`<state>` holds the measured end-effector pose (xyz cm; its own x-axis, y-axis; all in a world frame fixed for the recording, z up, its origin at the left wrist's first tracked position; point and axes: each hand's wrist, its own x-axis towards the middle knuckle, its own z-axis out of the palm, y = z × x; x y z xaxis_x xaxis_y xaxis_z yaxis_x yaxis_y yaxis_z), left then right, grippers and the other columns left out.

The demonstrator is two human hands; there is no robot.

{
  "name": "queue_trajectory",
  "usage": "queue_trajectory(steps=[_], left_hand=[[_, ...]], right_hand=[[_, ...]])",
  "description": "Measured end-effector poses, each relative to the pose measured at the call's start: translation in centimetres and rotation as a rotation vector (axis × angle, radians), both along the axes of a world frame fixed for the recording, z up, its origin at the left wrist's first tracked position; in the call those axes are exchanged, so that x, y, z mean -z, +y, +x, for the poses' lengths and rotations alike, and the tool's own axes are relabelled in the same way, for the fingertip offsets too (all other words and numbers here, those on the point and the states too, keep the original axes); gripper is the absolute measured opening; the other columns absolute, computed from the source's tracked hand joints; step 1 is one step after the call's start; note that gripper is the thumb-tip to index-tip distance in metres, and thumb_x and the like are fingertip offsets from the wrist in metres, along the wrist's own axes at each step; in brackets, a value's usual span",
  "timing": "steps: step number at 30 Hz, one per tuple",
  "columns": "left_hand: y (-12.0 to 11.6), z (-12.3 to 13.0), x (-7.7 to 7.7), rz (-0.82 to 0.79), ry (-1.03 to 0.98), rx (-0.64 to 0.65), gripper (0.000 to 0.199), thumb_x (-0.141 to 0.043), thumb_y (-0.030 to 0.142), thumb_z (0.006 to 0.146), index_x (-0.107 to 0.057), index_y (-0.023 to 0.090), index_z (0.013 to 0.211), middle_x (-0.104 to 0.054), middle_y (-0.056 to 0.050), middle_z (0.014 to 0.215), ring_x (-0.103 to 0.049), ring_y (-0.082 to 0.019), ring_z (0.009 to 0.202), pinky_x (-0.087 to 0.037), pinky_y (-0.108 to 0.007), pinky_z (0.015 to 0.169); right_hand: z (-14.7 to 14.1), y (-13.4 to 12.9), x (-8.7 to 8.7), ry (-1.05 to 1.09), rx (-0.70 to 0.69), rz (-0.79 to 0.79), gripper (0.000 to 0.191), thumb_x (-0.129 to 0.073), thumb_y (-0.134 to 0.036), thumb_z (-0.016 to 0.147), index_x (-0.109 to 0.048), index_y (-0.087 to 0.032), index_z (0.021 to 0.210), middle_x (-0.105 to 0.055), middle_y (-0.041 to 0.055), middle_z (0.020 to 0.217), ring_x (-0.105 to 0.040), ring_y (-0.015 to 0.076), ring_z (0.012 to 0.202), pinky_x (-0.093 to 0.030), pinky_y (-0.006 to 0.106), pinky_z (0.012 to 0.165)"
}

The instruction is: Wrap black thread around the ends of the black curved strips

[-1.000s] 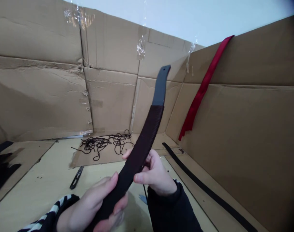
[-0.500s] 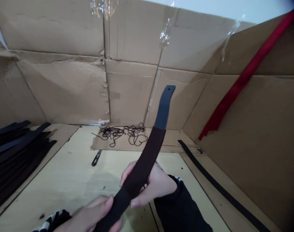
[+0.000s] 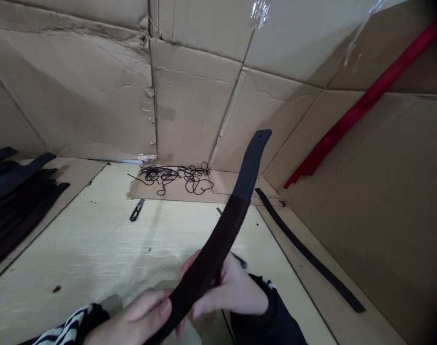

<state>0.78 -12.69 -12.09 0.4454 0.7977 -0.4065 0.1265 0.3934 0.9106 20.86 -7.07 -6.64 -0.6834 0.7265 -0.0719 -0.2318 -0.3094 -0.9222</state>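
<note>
A long dark strap (image 3: 220, 235) rises diagonally from the bottom edge, tilted up and to the right. Its middle is covered by a dark brown sleeve with a stitched-looking edge, and its grey-blue far end has a small hole. My left hand (image 3: 135, 316) is closed around the lower part, thumb on top. Farther up, my right hand (image 3: 232, 290) grips the strap from beneath, fingers and thumb on either side. A thin dark cord (image 3: 227, 326) runs down below my right hand. Behind that hand a dark tool (image 3: 240, 260) lies partly hidden.
Several dark straps (image 3: 20, 206) are piled at the left. Tangled dark cord (image 3: 168, 177) lies on cardboard at the back, near a small black cutter-like tool (image 3: 136, 210). Another strap (image 3: 308, 254) lies right. A red strip (image 3: 362, 105) hangs along the cardboard wall (image 3: 189, 105).
The camera view has tilted down and shifted slightly. Both hands still hold the strap; the brown sleeve now reaches down to my left hand, where plain dark strap showed before.
</note>
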Motion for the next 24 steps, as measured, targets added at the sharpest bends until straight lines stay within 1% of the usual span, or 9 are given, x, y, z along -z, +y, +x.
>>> queue_trajectory(steps=[2,5,8,11,13,15,18,20,24], left_hand=[[-0.2,0.2,0.4,0.152,0.145,-0.042,0.056,-0.049,0.069,0.081,-0.061,0.029,0.118,-0.067,-0.005,0.116,-0.059,-0.022,0.109,-0.048,-0.026,0.092],[-0.4,0.6,0.5,0.344,0.227,-0.111,0.045,-0.046,0.060,0.087,-0.056,0.036,0.124,-0.062,-0.002,0.128,-0.053,-0.025,0.121,-0.045,-0.032,0.100],[-0.5,0.7,0.2,0.485,0.119,-0.187,0.035,-0.048,0.050,0.090,-0.056,0.040,0.123,-0.058,0.001,0.134,-0.048,-0.023,0.128,-0.042,-0.032,0.105],[-0.6,0.8,-0.5,0.583,-0.042,-0.211,0.038,-0.060,0.047,0.085,-0.058,0.042,0.122,-0.056,0.002,0.136,-0.043,-0.023,0.134,-0.040,-0.032,0.109],[-0.6,1.3,-1.6,0.538,-0.065,-0.252,0.046,-0.068,0.048,0.079,-0.059,0.038,0.123,-0.058,-0.001,0.134,-0.048,-0.025,0.129,-0.045,-0.034,0.104],[-0.5,2.0,-3.0,0.407,0.031,-0.314,0.051,-0.073,0.051,0.072,-0.064,0.029,0.118,-0.063,-0.006,0.128,-0.058,-0.028,0.117,-0.052,-0.037,0.096],[-0.4,3.1,-4.7,0.332,0.113,-0.289,0.039,-0.066,0.055,0.076,-0.072,0.022,0.096,-0.073,-0.007,0.100,-0.066,-0.026,0.093,-0.056,-0.033,0.078],[-0.4,3.5,-5.0,0.311,0.061,-0.268,0.035,-0.062,0.052,0.081,-0.072,0.021,0.094,-0.075,-0.006,0.093,-0.067,-0.024,0.088,-0.055,-0.030,0.075],[-0.2,3.5,-4.1,0.211,-0.138,-0.334,0.032,-0.066,0.044,0.081,-0.067,0.020,0.102,-0.075,-0.004,0.102,-0.066,-0.021,0.095,-0.053,-0.026,0.083]], right_hand=[[0.0,-0.8,0.1,-0.078,0.111,0.057,0.030,-0.087,-0.013,0.052,-0.067,-0.013,0.074,-0.066,-0.0006,0.069,-0.056,0.0068,0.058,-0.044,0.016,0.055],[0.0,-1.9,-0.4,-0.215,0.219,0.136,0.025,-0.083,-0.021,0.060,-0.065,-0.013,0.075,-0.062,-0.0008,0.068,-0.052,0.0077,0.060,-0.039,0.018,0.054],[-0.2,-3.1,-1.3,-0.326,0.248,0.205,0.023,-0.078,-0.025,0.066,-0.066,-0.014,0.082,-0.057,-0.0020,0.068,-0.048,0.0087,0.061,-0.036,0.019,0.053],[-0.5,-4.1,-2.1,-0.471,0.224,0.311,0.027,-0.076,-0.025,0.068,-0.070,-0.016,0.092,-0.055,-0.0036,0.066,-0.044,0.0088,0.058,-0.033,0.019,0.051],[-0.7,-4.7,-2.4,-0.616,0.205,0.366,0.030,-0.075,-0.025,0.069,-0.071,-0.018,0.098,-0.059,-0.0024,0.068,-0.047,0.0103,0.059,-0.034,0.020,0.051],[-0.7,-5.2,-2.3,-0.777,0.220,0.409,0.026,-0.075,-0.027,0.070,-0.071,-0.018,0.094,-0.062,-0.0003,0.069,-0.051,0.0129,0.061,-0.035,0.022,0.053],[-0.4,-6.0,-1.7,-0.904,0.261,0.472,0.024,-0.077,-0.037,0.069,-0.070,-0.016,0.079,-0.059,0.0000,0.061,-0.050,0.0139,0.056,-0.034,0.023,0.050],[0.0,-6.3,-1.2,-0.879,0.276,0.518,0.030,-0.077,-0.044,0.069,-0.069,-0.016,0.076,-0.053,-0.0020,0.056,-0.045,0.0117,0.050,-0.030,0.022,0.047],[0.8,-6.7,-0.7,-0.802,0.358,0.618,0.037,-0.070,-0.052,0.075,-0.069,-0.015,0.075,-0.044,-0.0046,0.050,-0.034,0.0085,0.044,-0.024,0.023,0.044]])
